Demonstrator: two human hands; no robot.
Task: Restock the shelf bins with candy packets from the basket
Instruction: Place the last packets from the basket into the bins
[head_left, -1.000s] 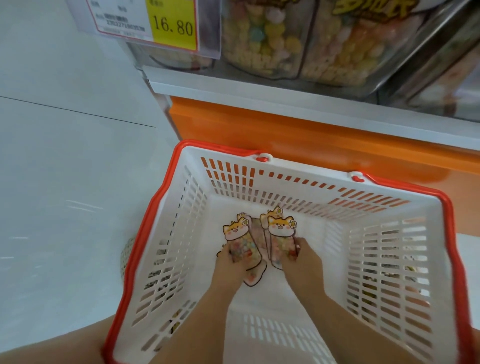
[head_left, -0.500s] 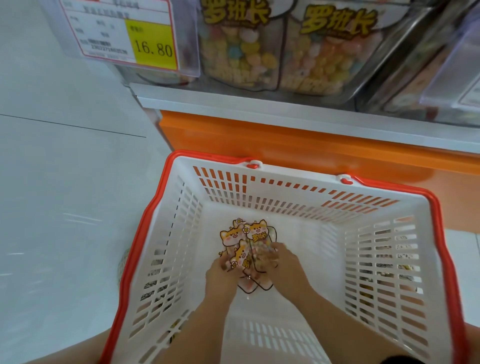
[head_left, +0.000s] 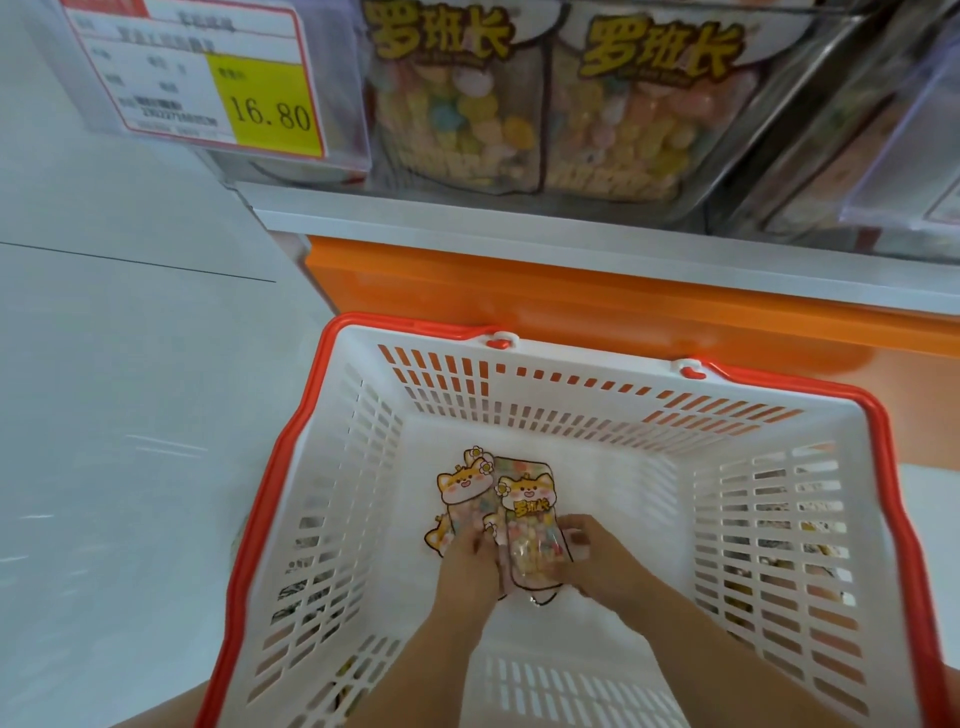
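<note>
Both my hands reach down into a white basket (head_left: 769, 519) with an orange rim. Between them lies a small stack of candy packets (head_left: 524, 512) printed with cartoon cat faces, clear below and filled with pastel sweets. My left hand (head_left: 470, 564) grips the stack's left side. From the right, my right hand (head_left: 597, 558) grips the stack, thumb on the top packet. The packets' lower ends are hidden by my fingers. Above, a clear shelf bin (head_left: 540, 119) holds the same kind of packets standing upright.
A price tag reading 16.80 (head_left: 218, 78) hangs at the bin's left front. A white shelf edge (head_left: 519, 228) and an orange base panel (head_left: 571, 306) stand just behind the basket. More clear bins (head_left: 883, 156) sit to the right. Pale floor (head_left: 130, 415) spreads to the left.
My hands have drawn the spread packets together into one stack at the basket's bottom. The view has tilted up, showing more of the shelf bin.
</note>
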